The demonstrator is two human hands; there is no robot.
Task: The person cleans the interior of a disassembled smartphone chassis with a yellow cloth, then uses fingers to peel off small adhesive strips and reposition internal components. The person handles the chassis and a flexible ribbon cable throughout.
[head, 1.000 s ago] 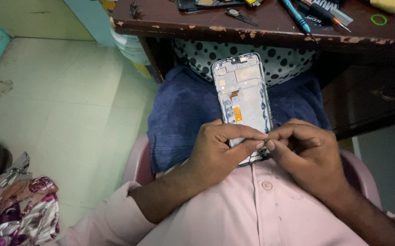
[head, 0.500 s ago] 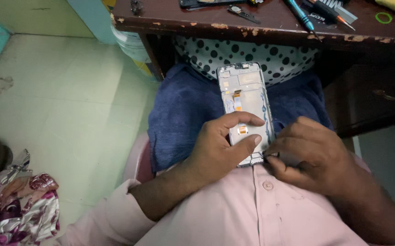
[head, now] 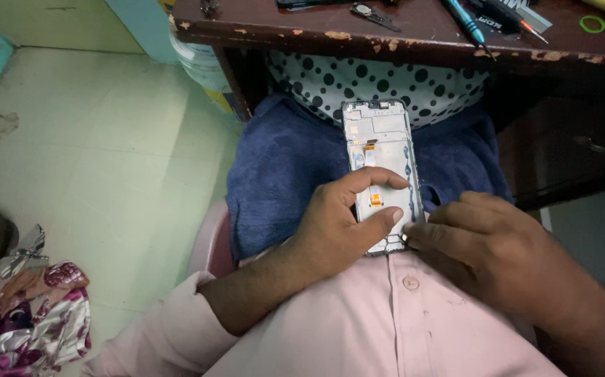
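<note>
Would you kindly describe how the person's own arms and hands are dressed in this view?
Both hands are bare: no gloves, rings or watch show on the left hand or the right hand. The left arm wears a pale pink sleeve pushed up above the forearm, matching the buttoned pink shirt. The right arm's sleeve is out of view.

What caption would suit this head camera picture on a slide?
Left hand steadies an opened white phone frame on a blue towel while right hand touches its lower edge.
</note>
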